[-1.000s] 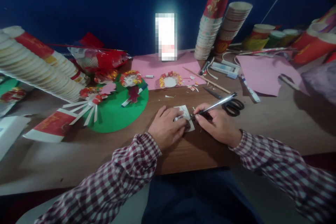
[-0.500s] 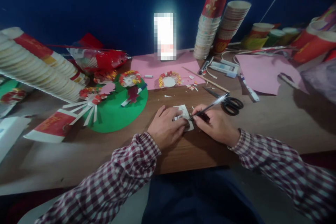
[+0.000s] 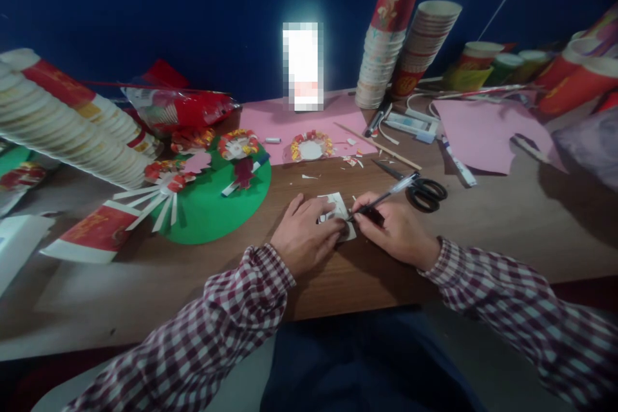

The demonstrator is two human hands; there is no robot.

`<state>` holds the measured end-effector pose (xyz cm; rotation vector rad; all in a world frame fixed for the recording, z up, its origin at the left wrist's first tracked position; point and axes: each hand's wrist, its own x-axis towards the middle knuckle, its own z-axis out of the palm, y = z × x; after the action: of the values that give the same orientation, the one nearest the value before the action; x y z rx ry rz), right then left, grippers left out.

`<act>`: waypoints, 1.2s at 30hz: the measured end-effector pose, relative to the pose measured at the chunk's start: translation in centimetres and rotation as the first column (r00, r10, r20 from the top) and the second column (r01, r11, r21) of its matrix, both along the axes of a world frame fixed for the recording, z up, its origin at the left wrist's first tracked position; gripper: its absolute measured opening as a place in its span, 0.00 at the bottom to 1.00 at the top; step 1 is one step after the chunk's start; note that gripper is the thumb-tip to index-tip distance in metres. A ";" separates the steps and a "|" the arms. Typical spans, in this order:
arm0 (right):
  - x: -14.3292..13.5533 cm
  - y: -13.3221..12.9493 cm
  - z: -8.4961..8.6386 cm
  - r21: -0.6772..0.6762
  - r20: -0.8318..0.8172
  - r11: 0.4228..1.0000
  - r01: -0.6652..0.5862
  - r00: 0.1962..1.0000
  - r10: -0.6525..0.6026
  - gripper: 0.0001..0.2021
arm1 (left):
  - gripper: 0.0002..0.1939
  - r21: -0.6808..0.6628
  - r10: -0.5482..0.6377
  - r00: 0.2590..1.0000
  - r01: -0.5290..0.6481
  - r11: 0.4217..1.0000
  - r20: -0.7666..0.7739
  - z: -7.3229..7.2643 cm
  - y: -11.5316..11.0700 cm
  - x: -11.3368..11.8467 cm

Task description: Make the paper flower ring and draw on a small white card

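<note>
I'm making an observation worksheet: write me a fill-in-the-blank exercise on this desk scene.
The right hand holds a slim ____. The hand on the white paper is the ____ one. Black-handled ____ lie just beyond the right hand. The round sheet is ____.

pen; left; scissors; green

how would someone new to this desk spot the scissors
Start from the two tall cup stacks at the back, then come down toward the right hand. The scissors lie flat on the table just beyond it. Their two black loop handles set them apart from the slim pen in that hand.
</note>
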<state>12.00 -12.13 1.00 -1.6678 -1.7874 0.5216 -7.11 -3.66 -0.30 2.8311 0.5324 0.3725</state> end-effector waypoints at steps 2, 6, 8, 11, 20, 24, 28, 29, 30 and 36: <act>0.0 0.0 0.0 -0.005 0.000 1.000 0.002 1.000 -0.002 0.07 | 0.11 0.003 -0.005 1.000 0.005 1.000 0.013 0.0 0.0 0.0; 0.0 0.0 0.0 -0.011 0.007 1.000 -0.002 1.000 0.002 0.07 | 0.11 0.008 -0.002 1.000 0.002 1.000 0.021 0.0 -0.1 -0.1; -0.1 0.0 0.0 -0.009 0.011 1.000 -0.002 1.000 0.002 0.07 | 0.12 0.007 0.000 1.000 0.000 1.000 0.023 0.0 -0.1 0.0; -0.1 0.0 0.2 -0.015 0.017 1.000 -0.006 1.000 0.007 0.07 | 0.11 0.012 0.002 1.000 -0.003 1.000 0.024 0.0 -0.1 0.0; 0.0 0.0 0.1 -0.006 0.015 1.000 0.003 1.000 -0.003 0.07 | 0.11 0.013 -0.010 1.000 0.010 1.000 0.005 -0.1 0.0 -0.1; 0.0 0.0 0.1 -0.002 0.023 1.000 -0.001 1.000 0.001 0.07 | 0.11 0.011 -0.005 1.000 0.005 1.000 -0.004 -0.1 0.0 0.0; 0.0 0.0 0.0 -0.010 0.026 1.000 0.003 1.000 -0.002 0.07 | 0.11 0.011 -0.003 1.000 0.003 1.000 -0.005 0.0 0.0 0.0; 0.0 0.0 0.0 -0.012 0.025 1.000 0.005 1.000 -0.004 0.07 | 0.11 0.010 -0.002 1.000 0.003 1.000 -0.004 0.0 0.0 0.0; 0.0 0.0 0.0 -0.011 0.024 1.000 0.008 1.000 -0.007 0.07 | 0.11 0.010 -0.003 1.000 0.003 1.000 -0.004 0.1 0.0 0.0; 0.0 -0.1 0.1 -0.014 0.030 1.000 0.001 1.000 0.000 0.07 | 0.11 0.013 -0.008 1.000 0.008 1.000 -0.006 0.0 0.0 0.0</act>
<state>12.00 -12.21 1.09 -1.6938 -1.8085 0.5122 -7.13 -3.61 -0.32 2.8468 0.5209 0.3678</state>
